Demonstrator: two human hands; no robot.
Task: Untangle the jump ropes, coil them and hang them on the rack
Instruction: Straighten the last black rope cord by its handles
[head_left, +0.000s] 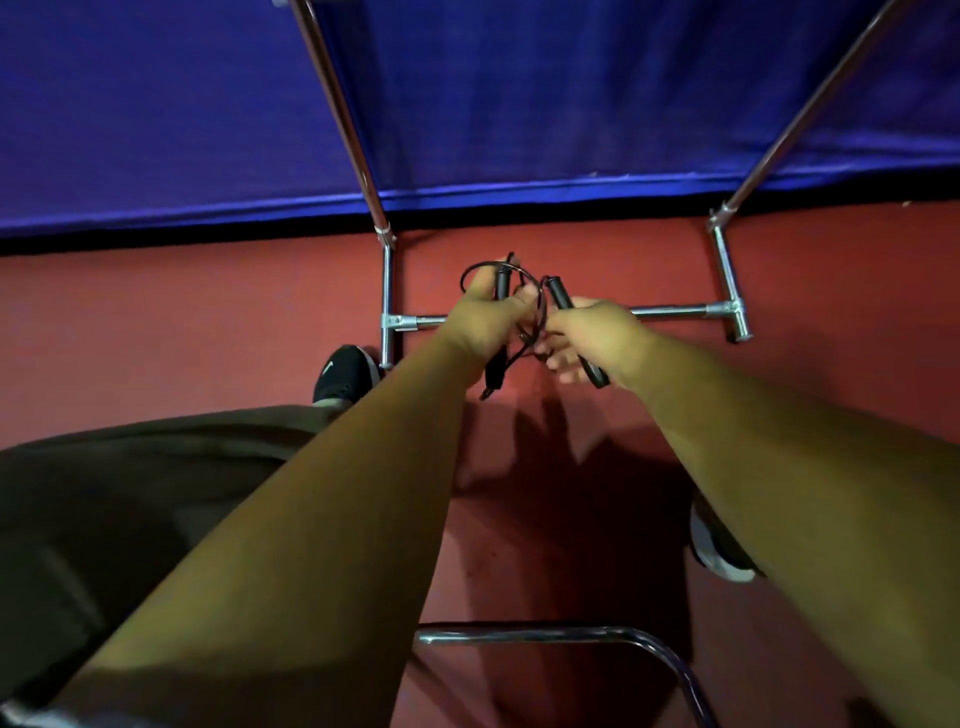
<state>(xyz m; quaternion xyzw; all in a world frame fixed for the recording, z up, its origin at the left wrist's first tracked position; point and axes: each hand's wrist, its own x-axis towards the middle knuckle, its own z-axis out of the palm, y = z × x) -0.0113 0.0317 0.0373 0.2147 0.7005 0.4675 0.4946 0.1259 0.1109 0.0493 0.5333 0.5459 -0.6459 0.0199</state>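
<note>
- A dark trouser leg (130, 493) is filling the lower left. A black shoe (345, 374) is resting on the red floor (156, 332), just beside the rack's left foot.
- A blue curtain (156, 104) is hanging across the top, and its dark hem is meeting the floor.
- The rack (387, 291), built of chrome tubes, is standing on the floor in front of the curtain. Its two uprights are slanting up across the blue, and a low crossbar is running between its feet and passing behind both hands.
- The left hand (485, 322) is gripping a bundle of black jump rope (543, 312). Its fingers are curling round a black handle (502, 283) that is sticking up above the hand, and another dark end is hanging below it.
- Thin cord is looping above and between the two hands. The bundle is being held in the air over the floor, in front of the crossbar. How many ropes are in it cannot be told.
- The right hand (597, 332) is grasping a second handle (563, 299). It is lying slantwise through the curled fingers, with its top near the cord loops and its lower end poking out underneath.
- A bent chrome tube (571, 635) is curving across the bottom, nearest the camera.
- A second shoe (719, 556) is showing partly behind the right forearm.
</note>
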